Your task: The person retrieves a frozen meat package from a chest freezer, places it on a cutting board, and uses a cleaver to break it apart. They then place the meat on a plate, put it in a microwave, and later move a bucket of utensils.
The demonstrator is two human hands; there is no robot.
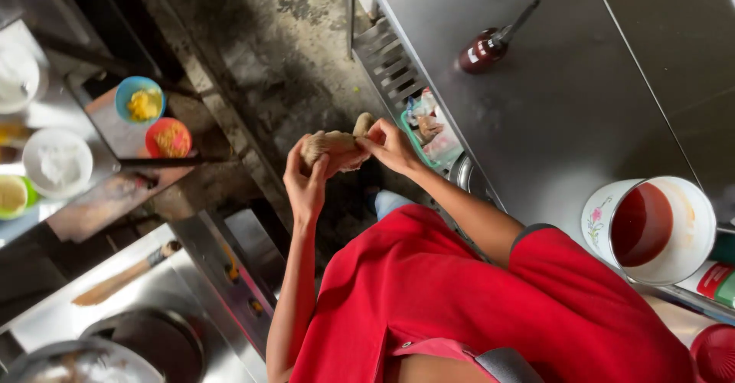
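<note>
Both the left hand (306, 180) and the right hand (392, 145) grip a pale brown, lumpy ball of dough (331, 147) left of the grey steel worktop (551, 84).

A brown lump of dough (334, 147) is held between the left hand (306, 180) and the right hand (392, 145), above a dark floor (298, 38). A white bucket (651, 230) with red sauce is seen on the grey metal counter (551, 99), near a dark red bottle (482, 48).

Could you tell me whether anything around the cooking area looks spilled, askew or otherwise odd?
Nothing looks spilled. The one oddity: a dark red bottle lies on its side on the steel counter. Both hands hold a brown lump.
</note>
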